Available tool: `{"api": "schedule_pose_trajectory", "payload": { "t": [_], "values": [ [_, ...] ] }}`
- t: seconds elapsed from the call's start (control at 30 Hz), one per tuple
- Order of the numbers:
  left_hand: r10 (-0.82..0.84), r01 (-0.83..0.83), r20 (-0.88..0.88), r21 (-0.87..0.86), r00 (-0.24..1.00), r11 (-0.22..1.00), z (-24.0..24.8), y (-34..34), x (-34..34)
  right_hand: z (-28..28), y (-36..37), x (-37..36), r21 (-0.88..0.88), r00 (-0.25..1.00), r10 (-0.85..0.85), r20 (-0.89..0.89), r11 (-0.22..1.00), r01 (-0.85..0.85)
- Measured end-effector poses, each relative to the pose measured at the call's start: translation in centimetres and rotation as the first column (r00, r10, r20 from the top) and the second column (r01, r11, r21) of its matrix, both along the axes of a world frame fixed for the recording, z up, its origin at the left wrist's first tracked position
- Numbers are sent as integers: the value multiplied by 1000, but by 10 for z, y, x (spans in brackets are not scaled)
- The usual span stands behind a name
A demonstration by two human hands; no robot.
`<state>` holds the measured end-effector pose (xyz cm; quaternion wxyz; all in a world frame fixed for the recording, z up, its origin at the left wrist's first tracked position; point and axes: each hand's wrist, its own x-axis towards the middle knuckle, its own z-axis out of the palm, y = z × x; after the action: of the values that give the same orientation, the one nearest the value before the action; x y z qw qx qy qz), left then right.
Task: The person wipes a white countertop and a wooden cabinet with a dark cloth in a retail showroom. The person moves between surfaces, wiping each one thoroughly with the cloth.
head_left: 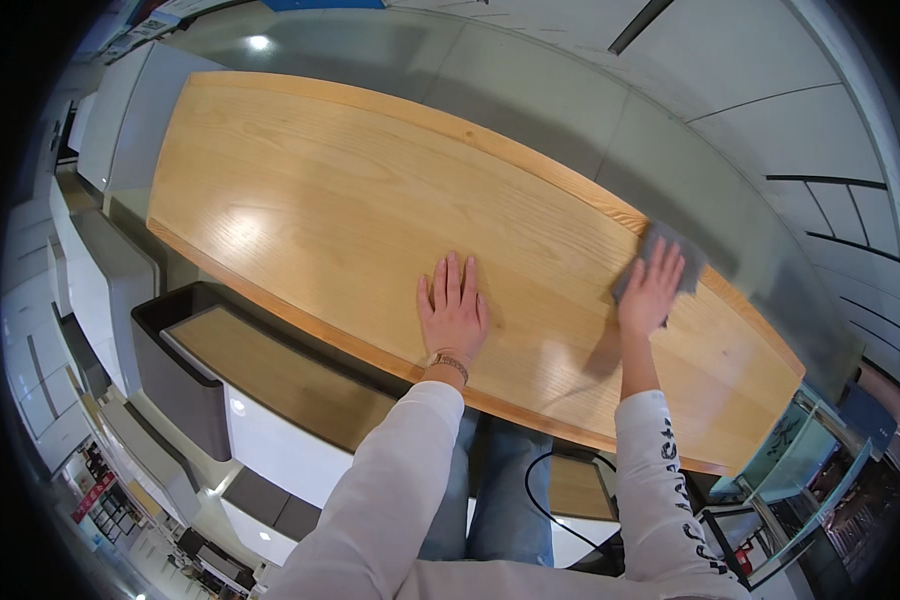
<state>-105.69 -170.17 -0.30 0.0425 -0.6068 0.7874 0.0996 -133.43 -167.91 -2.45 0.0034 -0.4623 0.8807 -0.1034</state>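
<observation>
A long light-wood tabletop (330, 200) with a raised wooden rim stretches in front of me. My left hand (453, 308) lies flat on it near the front edge, fingers stretched out and holding nothing. A bracelet circles that wrist. Over at the far right edge, my right hand (652, 290) holds a grey cloth (692, 265) against the wood, its fingers laid across the cloth. The cloth reaches over the rim and looks slightly blurred. The palm side of the right hand is hidden.
Below the front edge sit a dark-framed cabinet with a wooden top (280, 375) and white drawer fronts (280, 440). A black cable (532, 490) loops by my legs. A glass-topped stand (785, 450) is at the right end; a white cabinet (150, 120) stands at the far left.
</observation>
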Motion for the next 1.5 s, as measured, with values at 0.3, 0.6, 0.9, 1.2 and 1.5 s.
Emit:
{"api": "schedule_pose_trajectory", "payload": {
  "t": [0.3,0.6,0.9,1.2,1.5],
  "values": [
    [10,-9,-39,12,999,1000,-3,6,1,8,-115,111,-8,982,179,66,984,-179],
    [16,-16,-31,0,999,1000,-1,0,4,20,-115,118,82,797,587,141,796,-600],
    [-22,13,-64,-133,998,991,-11,3,0,-9,149,-107,-24,957,-275,-93,961,274],
    [-37,33,-15,-211,999,977,-24,3,6,33,108,66,73,949,192,250,973,-217],
    [-113,103,-22,-268,993,958,-20,-2,6,14,169,-102,-44,1000,7,18,999,-6]
  ]
}}
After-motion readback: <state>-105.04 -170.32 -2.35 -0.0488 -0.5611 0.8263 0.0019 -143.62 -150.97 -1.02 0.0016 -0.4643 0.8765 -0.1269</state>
